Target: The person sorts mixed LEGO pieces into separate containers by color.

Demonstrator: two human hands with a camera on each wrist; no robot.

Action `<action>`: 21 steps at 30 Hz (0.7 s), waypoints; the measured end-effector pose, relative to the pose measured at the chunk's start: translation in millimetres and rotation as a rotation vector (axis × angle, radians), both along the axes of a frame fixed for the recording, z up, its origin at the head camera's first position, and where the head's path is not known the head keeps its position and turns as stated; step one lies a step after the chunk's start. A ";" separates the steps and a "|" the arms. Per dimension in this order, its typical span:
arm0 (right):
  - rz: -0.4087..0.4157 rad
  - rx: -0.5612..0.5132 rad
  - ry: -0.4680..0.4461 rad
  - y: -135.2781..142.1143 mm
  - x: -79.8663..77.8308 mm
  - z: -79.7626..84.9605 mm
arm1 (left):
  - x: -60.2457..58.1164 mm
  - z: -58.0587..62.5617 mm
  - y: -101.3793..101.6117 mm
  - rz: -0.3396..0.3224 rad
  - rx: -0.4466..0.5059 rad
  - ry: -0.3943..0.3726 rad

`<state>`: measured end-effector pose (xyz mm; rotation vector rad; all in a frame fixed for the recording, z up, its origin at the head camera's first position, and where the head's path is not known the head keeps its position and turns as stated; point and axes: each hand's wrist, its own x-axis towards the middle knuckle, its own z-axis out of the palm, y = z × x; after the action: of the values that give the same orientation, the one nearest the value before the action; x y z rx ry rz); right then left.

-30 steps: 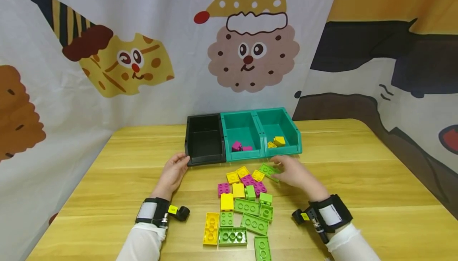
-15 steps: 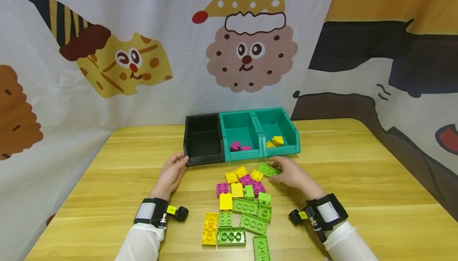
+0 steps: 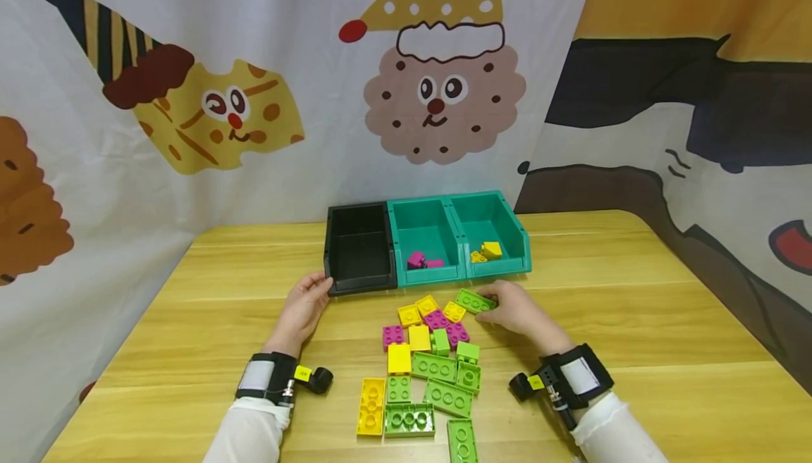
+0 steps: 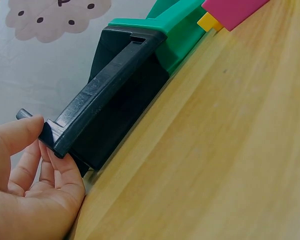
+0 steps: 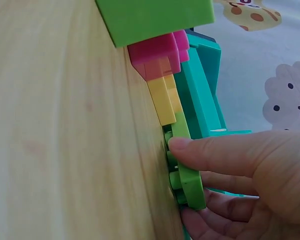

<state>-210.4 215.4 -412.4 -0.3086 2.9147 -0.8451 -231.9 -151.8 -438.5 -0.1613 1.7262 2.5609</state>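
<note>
My left hand [image 3: 304, 311] grips the front left corner of a black bin [image 3: 359, 282], thumb on the rim and fingers beneath, as the left wrist view shows. At the far end of the brick pile, my right hand [image 3: 517, 308] pinches a long green building brick [image 3: 472, 300] between thumb and fingers. In the right wrist view this green brick [image 5: 192, 185] stands low at the table, studs turned toward the wood. Yellow [image 3: 454, 311] and magenta bricks [image 3: 436, 319] lie just left of it. The fingers partly hide its right end.
Two teal bins join the black one: the middle bin [image 3: 431, 277] holds magenta bricks, the right bin [image 3: 501, 268] yellow ones. Several green bricks [image 3: 448, 397] and a long yellow brick [image 3: 371, 406] lie nearer on the wooden table [image 3: 666, 350]. A printed curtain [image 3: 317, 188] hangs behind.
My right thumb and fingers have drawn together around the green brick, and the right forearm has shifted slightly left. The left hand stays at the black bin. The whole view has drifted a little.
</note>
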 end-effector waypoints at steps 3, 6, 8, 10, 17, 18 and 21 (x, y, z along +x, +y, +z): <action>0.003 0.002 0.013 0.3 -0.2 -0.1 | 0.3 -0.6 -0.6 0.001 -0.009 0.011; 0.015 0.001 0.022 1.3 0.7 0.7 | 0.5 -0.7 -0.5 0.005 -0.002 -0.002; 0.024 -0.003 0.030 2.2 1.1 2.1 | 0.4 -0.5 -0.6 0.002 0.000 -0.014; 0.028 -0.011 0.038 3.2 1.7 4.5 | 0.1 0.0 -0.3 0.005 0.011 -0.028; 0.039 -0.041 0.052 6.5 3.1 12.4 | 0.2 2.2 0.8 0.004 0.016 -0.031; 0.045 -0.043 0.052 6.4 3.0 13.1 | 0.5 2.6 0.9 0.005 0.021 -0.030; 0.064 -0.064 0.062 3.5 2.6 16.6 | 1.3 3.0 0.6 0.010 0.033 -0.023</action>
<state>-207.8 218.8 -395.9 -0.4392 2.9211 -0.9362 -230.5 -151.1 -435.6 -0.1984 1.6793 2.5820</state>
